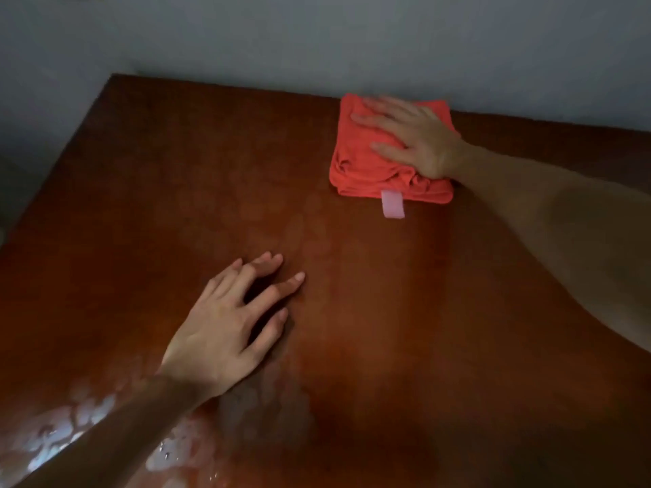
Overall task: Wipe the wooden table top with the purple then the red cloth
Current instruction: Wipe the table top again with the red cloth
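A folded red cloth (363,163) with a pale pink tag lies on the dark wooden table top (176,170), near the far edge by the wall. My right hand (415,139) lies flat on top of it, fingers spread and palm pressing the cloth down. Nearer to me, my left hand (229,325) rests flat on the bare wood with its fingers apart and nothing in it. No purple cloth is in view.
A grey wall (317,40) runs along the table's far edge. The table's left edge slants from the far corner toward me. Shiny wet patches with droplets (169,449) sit on the wood at the near left, under my left forearm.
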Demonstrator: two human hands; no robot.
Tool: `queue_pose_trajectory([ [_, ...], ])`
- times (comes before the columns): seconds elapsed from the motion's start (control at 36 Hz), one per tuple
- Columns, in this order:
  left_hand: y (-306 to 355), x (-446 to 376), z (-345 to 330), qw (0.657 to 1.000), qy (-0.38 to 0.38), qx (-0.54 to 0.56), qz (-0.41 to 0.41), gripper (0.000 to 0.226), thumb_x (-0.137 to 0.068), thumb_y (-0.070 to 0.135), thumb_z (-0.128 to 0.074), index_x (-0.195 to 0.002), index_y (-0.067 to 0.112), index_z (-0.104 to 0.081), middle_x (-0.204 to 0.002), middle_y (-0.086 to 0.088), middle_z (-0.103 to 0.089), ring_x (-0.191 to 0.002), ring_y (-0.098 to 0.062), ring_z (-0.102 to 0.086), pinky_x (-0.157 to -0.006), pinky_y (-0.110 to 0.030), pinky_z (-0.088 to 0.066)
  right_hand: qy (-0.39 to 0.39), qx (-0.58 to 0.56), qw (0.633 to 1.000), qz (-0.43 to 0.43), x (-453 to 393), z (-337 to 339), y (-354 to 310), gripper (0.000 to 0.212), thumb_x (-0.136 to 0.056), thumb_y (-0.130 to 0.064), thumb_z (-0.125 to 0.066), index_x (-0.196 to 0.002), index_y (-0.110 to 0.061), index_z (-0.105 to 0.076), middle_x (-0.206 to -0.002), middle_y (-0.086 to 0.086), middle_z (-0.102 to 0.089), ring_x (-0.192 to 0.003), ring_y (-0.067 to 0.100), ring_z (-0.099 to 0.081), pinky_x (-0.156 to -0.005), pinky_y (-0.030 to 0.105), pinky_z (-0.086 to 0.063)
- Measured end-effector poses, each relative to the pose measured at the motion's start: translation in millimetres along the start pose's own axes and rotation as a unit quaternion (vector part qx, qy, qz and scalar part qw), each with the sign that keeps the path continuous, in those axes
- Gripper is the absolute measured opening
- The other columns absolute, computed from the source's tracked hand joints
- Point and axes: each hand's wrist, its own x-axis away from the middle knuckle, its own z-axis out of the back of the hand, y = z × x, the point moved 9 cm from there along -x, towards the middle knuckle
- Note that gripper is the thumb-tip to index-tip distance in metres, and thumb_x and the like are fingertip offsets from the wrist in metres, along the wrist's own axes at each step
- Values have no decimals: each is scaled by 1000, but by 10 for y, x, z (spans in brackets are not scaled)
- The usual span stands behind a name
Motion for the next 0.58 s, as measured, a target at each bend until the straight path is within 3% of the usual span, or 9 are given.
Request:
queue_pose_trajectory([
  [0.22, 0, 0, 22, 1000, 22, -9, -6, 48, -103, 46, -36, -149, 36, -44, -154, 3, -40, -150, -13, -27, -124, -35, -14, 40, -33, 988, -148, -48, 50, 108, 80, -86, -78, -22, -157, -43, -29, -170, -6, -21, -157, 21, -16, -123, 47, -15],
  [0.36, 17, 10, 43, 999, 41, -6, -17, 48, -102, 46, -36, -147, 34, -47, -151, 0, -42, -148, -15, -31, -120, -41, -24, 55, -28, 969, -237, 200, -30, -119, 78, -92, -78, -29, -160, -39, -24, -172, -4, -13, -158, 20, -8, -126, 45, -5],
  [0.5, 29, 21, 73, 998, 59, 8, -24, 47, -103, 46, -34, -142, 29, -53, -146, -3, -48, -142, -19, -39, -116, -39, -28, 56, -21, 970, -234, 669, -155, -735, 74, -96, -74, -32, -160, -38, -25, -172, -2, -14, -159, 20, -6, -125, 46, -4],
  [0.58, 63, 71, 174, 994, 96, 54, -25, 42, -103, 40, -37, -130, 17, -60, -129, -7, -55, -123, -27, -54, -102, -46, -42, 58, -25, 971, -232, 1087, -226, -1228, 82, -88, -80, -22, -160, -39, -24, -171, -4, -15, -158, 19, -6, -126, 46, -6],
])
